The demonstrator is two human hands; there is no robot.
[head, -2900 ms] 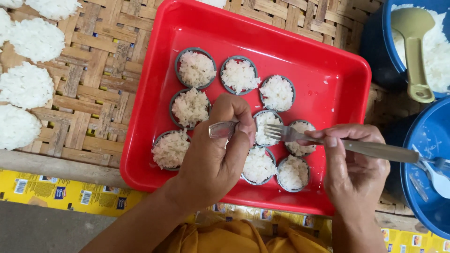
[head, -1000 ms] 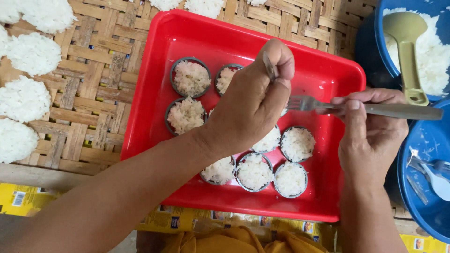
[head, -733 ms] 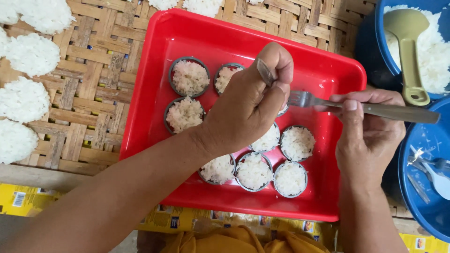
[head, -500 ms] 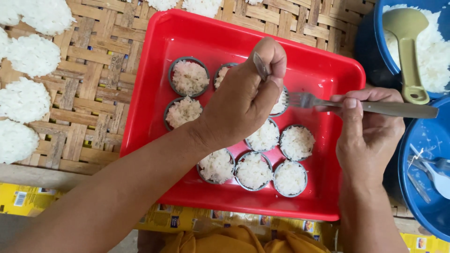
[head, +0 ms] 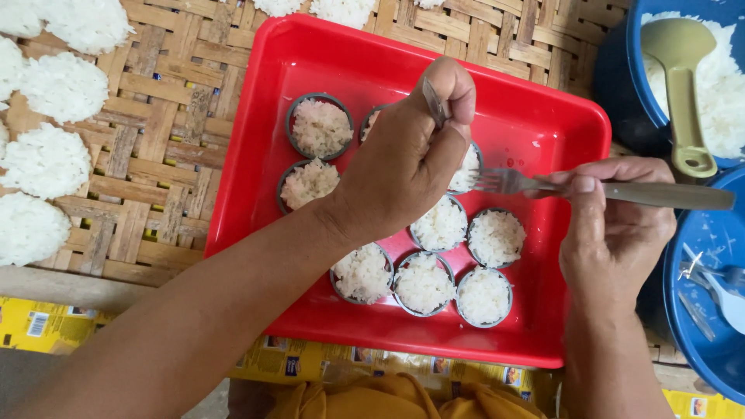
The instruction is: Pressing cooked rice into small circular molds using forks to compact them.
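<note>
A red plastic tray (head: 543, 124) holds several round metal rings packed with white rice (head: 320, 128). My left hand (head: 407, 159) reaches over the tray's middle and grips a small metal tool between thumb and fingers, above a rice ring it mostly hides. My right hand (head: 613, 225) holds a metal fork (head: 512, 182) by its handle, tines pointing left toward the left hand, just above the rings.
The tray rests on a woven bamboo mat (head: 155, 116). Flat white rice cakes (head: 46, 163) lie on the mat at left. A blue bowl of rice with a green paddle (head: 683, 85) sits top right. Another blue bowl (head: 718, 326) with utensils sits at right.
My left hand shifted from the tray's front rings to the back middle, then pressed down slightly. The fork moved up with it and stays beside it.
</note>
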